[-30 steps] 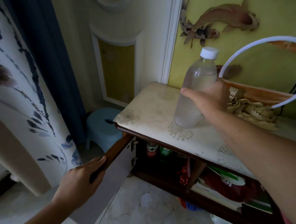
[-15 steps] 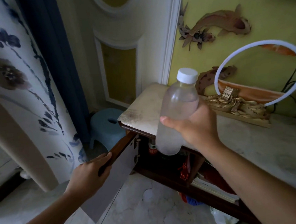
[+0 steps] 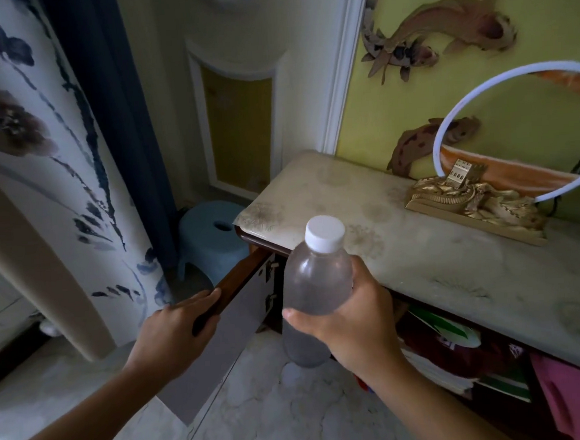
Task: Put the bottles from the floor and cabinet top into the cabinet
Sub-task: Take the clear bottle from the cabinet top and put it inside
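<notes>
Lifted off the pale marble-patterned cabinet top (image 3: 439, 261) and brought down in front of its edge: a clear plastic bottle with a white screw cap (image 3: 315, 286), upright, now in the air before the open cabinet front, above the marble floor (image 3: 278, 409). Right hand (image 3: 354, 322) wrapped around the bottle's middle, thumb across the front, forearm reaching in from lower right. Left hand (image 3: 176, 331) curled over the top edge of the open brown wooden cabinet door (image 3: 221, 331), swung outward to the left. Clear floor between door and cabinet; blue plastic stool (image 3: 211, 239) beyond the door.
</notes>
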`<state>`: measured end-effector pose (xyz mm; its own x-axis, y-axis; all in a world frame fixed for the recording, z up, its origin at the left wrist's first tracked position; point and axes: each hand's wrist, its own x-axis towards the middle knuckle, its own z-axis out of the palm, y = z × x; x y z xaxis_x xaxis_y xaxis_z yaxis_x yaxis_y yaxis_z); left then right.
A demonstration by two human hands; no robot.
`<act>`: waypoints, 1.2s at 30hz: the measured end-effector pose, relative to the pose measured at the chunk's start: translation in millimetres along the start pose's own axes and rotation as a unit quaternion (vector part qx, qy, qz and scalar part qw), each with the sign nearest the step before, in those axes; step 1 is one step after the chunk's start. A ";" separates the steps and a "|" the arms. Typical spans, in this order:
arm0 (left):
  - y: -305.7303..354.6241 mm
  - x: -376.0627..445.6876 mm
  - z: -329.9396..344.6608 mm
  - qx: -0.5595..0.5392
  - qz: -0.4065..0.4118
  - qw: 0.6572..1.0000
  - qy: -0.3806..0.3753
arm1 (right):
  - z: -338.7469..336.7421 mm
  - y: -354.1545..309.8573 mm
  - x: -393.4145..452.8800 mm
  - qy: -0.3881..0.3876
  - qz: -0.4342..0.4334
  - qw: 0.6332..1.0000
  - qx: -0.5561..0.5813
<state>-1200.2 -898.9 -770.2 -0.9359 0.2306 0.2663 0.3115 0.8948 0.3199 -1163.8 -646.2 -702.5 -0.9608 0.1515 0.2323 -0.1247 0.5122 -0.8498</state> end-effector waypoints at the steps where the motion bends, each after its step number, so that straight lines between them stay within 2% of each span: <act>1: 0.0 -0.1 -0.1 0.002 0.000 1.000 0.002 | 3.1 6.8 -2.1 -0.006 0.009 1.000 -0.003; 12: 4.4 1.6 -2.1 -0.013 -0.008 1.000 -0.011 | 26.7 75.3 -5.7 -0.039 0.076 0.993 -0.081; 23: -4.3 1.9 9.1 -0.022 0.011 1.000 0.011 | 60.8 138.0 4.5 -0.006 0.177 0.984 -0.008; 28: -9.7 0.5 12.1 -0.017 0.003 1.000 0.011 | 70.7 147.7 13.9 0.015 0.192 0.981 0.024; 36: -4.0 2.7 8.7 -0.020 -0.005 1.000 -0.002 | 81.3 158.2 24.5 0.046 0.182 0.982 0.001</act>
<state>-1205.4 -898.6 -778.7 -0.9398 0.2221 0.2598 0.3076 0.8810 0.3595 -1227.2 -630.2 -869.7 -0.9156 0.3994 -0.0463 0.2227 0.4078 -0.8855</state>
